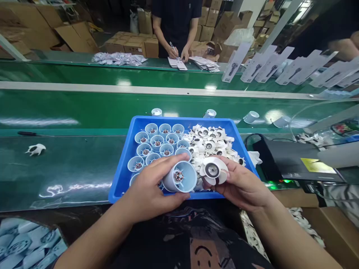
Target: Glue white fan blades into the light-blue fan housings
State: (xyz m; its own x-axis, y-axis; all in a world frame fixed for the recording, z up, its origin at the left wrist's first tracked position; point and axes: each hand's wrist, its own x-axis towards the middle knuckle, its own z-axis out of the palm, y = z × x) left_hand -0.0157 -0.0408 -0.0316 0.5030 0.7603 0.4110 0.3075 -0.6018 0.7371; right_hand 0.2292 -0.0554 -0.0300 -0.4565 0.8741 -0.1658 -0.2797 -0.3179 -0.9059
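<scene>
My left hand (157, 186) is wrapped round a light-blue cylindrical housing (191, 178), its open end towards me and a small copper-wound motor core showing inside. Just to the right, my right hand (241, 183) grips a white fan blade (206, 163) by its edge, with a dark ring round the hub facing the camera. The two parts are apart. Both are held over the near side of a blue tray (125, 153). Several similar housings (157, 141) stand upright in the tray's left half, and a heap of white fan blades (209, 145) fills its right half.
A black box-shaped device (283, 157) with cables sits right of the tray. A screwdriver (28, 133) and a single fan blade (36, 149) lie at left. Loose housings (251, 117) rest beyond the tray. Across the bench a person (176, 30) writes near white cartons (235, 61).
</scene>
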